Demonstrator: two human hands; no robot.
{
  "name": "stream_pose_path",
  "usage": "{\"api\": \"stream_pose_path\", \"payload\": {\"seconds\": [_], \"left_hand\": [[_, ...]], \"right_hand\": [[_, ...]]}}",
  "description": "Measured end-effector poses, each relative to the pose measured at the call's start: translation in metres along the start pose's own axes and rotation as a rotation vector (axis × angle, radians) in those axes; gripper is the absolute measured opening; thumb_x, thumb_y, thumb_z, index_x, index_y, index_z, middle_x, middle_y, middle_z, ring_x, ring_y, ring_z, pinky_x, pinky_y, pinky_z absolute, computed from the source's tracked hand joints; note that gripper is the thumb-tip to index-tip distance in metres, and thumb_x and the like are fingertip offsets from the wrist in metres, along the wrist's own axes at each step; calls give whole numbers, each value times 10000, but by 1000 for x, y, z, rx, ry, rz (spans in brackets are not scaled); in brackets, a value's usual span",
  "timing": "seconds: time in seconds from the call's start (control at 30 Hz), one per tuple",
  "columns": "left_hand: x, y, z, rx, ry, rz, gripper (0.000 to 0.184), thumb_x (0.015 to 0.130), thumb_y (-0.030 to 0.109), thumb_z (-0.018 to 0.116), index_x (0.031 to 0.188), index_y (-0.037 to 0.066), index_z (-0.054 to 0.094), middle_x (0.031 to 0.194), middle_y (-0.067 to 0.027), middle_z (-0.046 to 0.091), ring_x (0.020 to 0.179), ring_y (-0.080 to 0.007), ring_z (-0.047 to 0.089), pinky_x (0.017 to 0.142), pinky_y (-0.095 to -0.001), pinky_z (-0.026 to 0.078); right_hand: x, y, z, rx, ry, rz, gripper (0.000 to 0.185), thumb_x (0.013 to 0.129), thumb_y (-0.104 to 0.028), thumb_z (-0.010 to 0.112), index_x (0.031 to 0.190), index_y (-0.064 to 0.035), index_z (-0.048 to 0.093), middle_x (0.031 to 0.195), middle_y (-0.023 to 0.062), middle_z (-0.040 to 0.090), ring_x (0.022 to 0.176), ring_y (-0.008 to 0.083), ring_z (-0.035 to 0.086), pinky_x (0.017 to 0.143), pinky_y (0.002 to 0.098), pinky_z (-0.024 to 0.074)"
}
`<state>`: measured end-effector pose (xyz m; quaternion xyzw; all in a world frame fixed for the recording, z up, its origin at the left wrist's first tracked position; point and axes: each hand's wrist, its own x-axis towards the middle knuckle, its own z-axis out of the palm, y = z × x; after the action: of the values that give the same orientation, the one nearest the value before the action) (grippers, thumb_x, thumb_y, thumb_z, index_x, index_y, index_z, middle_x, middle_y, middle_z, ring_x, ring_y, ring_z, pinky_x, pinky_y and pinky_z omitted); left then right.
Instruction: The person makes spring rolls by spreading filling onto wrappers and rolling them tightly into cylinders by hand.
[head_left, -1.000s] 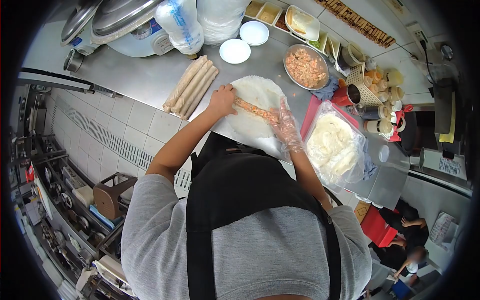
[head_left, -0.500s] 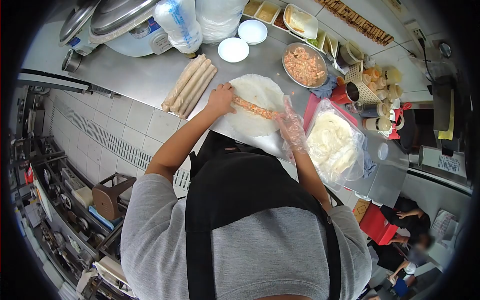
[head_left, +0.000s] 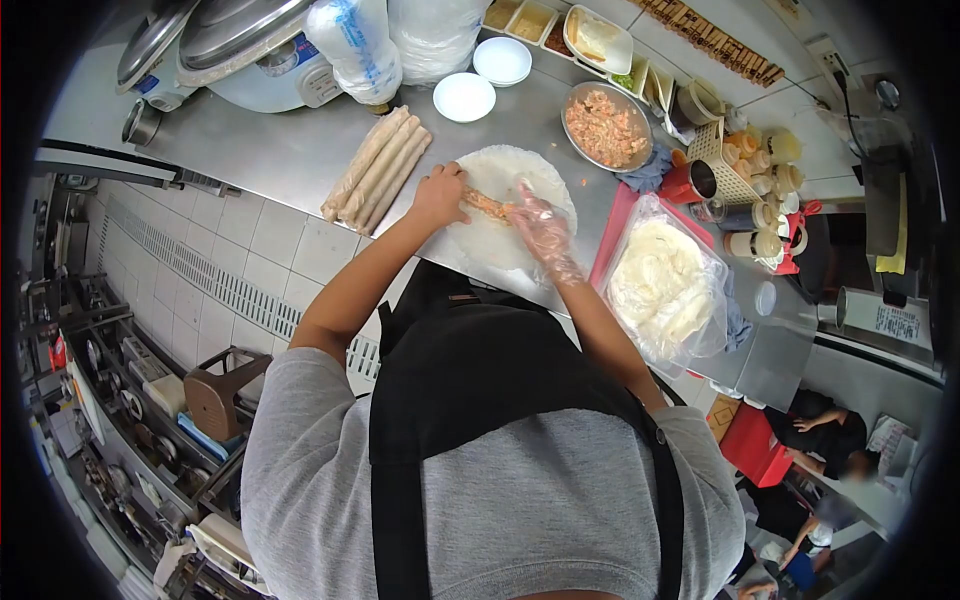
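Note:
A round, thin, pale wrapper (head_left: 490,250) lies flat on the metal counter before me, with a line of orange-flecked minced filling (head_left: 488,206) across it. My left hand (head_left: 440,198) is bare and rests at the wrapper's left edge, thumb and fingers apart around the end of the filling. In a clear plastic glove, my right hand (head_left: 542,232) lies over the filling's right end, fingers extended and touching it. Several long finished rolls (head_left: 380,170) are stacked to the left. Behind the wrapper stands a metal bowl (head_left: 606,125) of the same filling.
A plastic-lined tray of white wrappers (head_left: 660,285) sits at right on a pink board (head_left: 610,245). Two white bowls (head_left: 465,98), bagged goods (head_left: 355,50) and a large cooker (head_left: 270,75) stand behind. Condiment bottles (head_left: 765,165) fill the right side. Other people (head_left: 825,440) are at lower right.
My right hand has moved left along the filling, from the wrapper's right edge toward its middle. The filling line now looks shorter. My left hand has stayed in place.

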<state>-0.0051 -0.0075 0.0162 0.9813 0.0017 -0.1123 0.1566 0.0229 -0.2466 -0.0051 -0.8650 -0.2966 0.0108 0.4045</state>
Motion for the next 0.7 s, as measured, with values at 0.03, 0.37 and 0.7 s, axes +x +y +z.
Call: {"api": "stream_pose_path", "payload": {"seconds": [0.03, 0.37, 0.7], "left_hand": [[0, 0, 1, -8, 5, -1, 779, 536, 307, 909, 1206, 61, 598, 1285, -85, 537, 1194, -301, 514, 934, -462, 496], [0, -1, -1, -19, -10, -25, 824, 524, 305, 914, 1248, 75, 595, 1284, -75, 538, 1197, -297, 511, 939, -450, 494], [-1, -3, 3, -37, 9, 7, 768, 549, 335, 907, 1198, 58, 602, 1279, -70, 527, 1205, -280, 500, 932, -473, 492]], "right_hand": [[2, -1, 2, -69, -87, 32, 656, 854, -200, 697, 1453, -115, 444, 1035, 126, 703, 935, 289, 669, 844, 419, 527], [-2, 1, -12, -84, -17, -71, 1063, 754, -281, 796, 1567, -144, 125, 1185, 169, 646, 1091, 383, 603, 937, 455, 490], [-11, 16, -9, -230, -251, 142, 1045, 774, -310, 781, 1563, -102, 128, 1240, 96, 647, 1087, 354, 580, 972, 449, 459]]}}
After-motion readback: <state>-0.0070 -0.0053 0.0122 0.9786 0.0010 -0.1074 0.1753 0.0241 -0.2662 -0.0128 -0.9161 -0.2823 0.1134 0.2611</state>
